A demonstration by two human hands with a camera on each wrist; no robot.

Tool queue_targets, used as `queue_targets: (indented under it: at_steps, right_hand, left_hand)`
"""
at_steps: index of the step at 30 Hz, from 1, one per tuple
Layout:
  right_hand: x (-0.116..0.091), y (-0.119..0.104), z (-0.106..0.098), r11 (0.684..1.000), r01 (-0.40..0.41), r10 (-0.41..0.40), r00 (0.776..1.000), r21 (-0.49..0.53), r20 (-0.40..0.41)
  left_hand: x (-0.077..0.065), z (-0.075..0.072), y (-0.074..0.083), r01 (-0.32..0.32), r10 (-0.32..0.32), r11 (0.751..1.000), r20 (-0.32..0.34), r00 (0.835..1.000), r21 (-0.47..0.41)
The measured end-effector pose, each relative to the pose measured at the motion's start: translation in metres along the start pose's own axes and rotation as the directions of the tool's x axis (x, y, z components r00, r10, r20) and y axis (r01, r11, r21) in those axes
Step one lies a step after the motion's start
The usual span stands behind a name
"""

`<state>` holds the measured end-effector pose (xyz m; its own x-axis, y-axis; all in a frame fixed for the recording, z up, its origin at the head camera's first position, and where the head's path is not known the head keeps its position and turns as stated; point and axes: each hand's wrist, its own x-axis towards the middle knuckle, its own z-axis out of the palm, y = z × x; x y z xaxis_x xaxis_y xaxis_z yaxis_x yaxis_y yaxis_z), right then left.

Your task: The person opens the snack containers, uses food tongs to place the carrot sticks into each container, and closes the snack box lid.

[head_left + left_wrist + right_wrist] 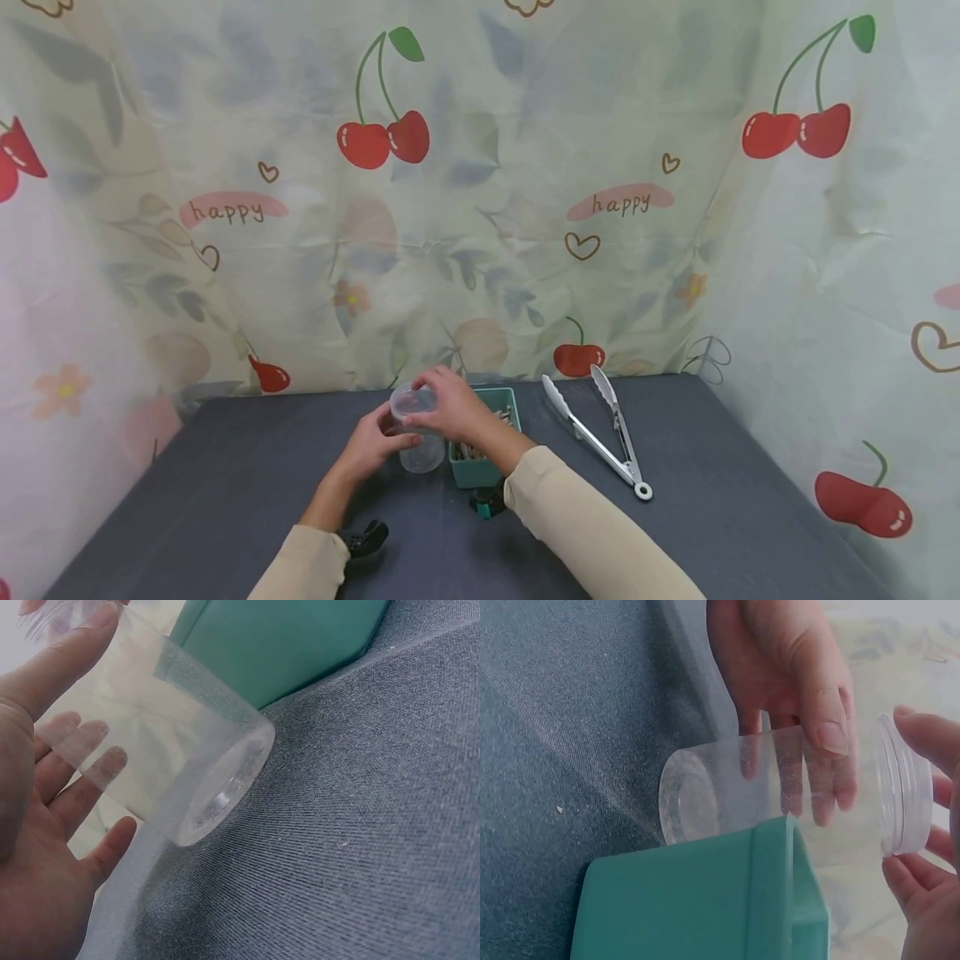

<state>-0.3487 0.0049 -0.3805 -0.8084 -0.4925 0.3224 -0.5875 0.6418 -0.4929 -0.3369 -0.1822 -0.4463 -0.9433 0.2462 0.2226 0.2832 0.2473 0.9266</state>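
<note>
A clear plastic jar (422, 456) stands upright on the table, its body see-through with nothing visible inside in the left wrist view. My left hand (372, 443) grips the jar's side, thumb on the near side and fingers round the far side. Over the jar's top, my right hand (456, 407) holds the clear screw lid (907, 799) by its edge between thumb and fingers. In the right wrist view the lid sits at the jar's mouth. Beside the jar, under the right forearm, is a teal basket (474, 477) with small brownish pieces in it.
Metal tongs (600, 437) lie spread on the dark table (247, 483) to the right of the basket. A printed curtain (465, 208) hangs along the table's back edge and at both sides. Thin wire loops (708, 358) show at the back right corner.
</note>
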Motion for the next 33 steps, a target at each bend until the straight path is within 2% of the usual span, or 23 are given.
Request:
queue_targets:
  at_steps: [3,10,13,15,19,22,25,29,33]
  right_hand:
    - [0.0,0.002,0.0,1.0,0.016,-0.016,1.0,0.01,0.0]
    - [-0.001,0.005,-0.003,0.998,0.061,-0.061,0.998,0.032,0.003]
    - [0.0,0.006,-0.004,0.996,0.067,-0.068,0.997,0.051,0.021]
    - [0.0,0.006,-0.005,0.996,0.064,-0.066,0.997,0.064,0.039]
    - [-0.001,0.006,-0.006,0.996,0.052,-0.057,0.996,0.07,0.068]
    - [-0.001,0.005,-0.005,0.998,0.05,-0.053,0.997,0.039,0.061]
    - [0.0,0.004,-0.003,0.999,0.04,-0.039,0.999,-0.026,0.03]
    - [0.0,0.001,0.002,0.993,-0.012,0.011,1.0,-0.117,-0.002]
    - [0.0,-0.002,0.002,0.99,-0.061,0.06,0.998,-0.125,-0.01]
  left_hand:
    - [0.002,0.0,-0.007,-0.001,0.001,1.0,-0.007,1.0,0.004]
    - [-0.009,0.001,0.022,0.001,-0.001,1.0,0.01,1.0,-0.004]
    - [-0.009,0.001,0.025,0.017,-0.017,1.0,0.008,1.0,0.006]
    - [-0.008,0.001,0.022,0.023,-0.023,1.0,0.005,1.0,0.007]
    - [-0.001,0.001,0.004,0.028,-0.028,1.0,-0.018,0.999,0.012]
    - [0.003,0.001,-0.007,0.023,-0.022,0.999,-0.03,0.999,0.023]
    - [0.004,0.001,-0.01,0.02,-0.019,0.999,-0.038,0.999,0.027]
    - [0.004,0.001,-0.01,0.027,-0.026,0.999,-0.048,0.998,0.02]
    - [0.005,0.001,-0.01,0.028,-0.028,1.0,-0.045,0.999,0.01]
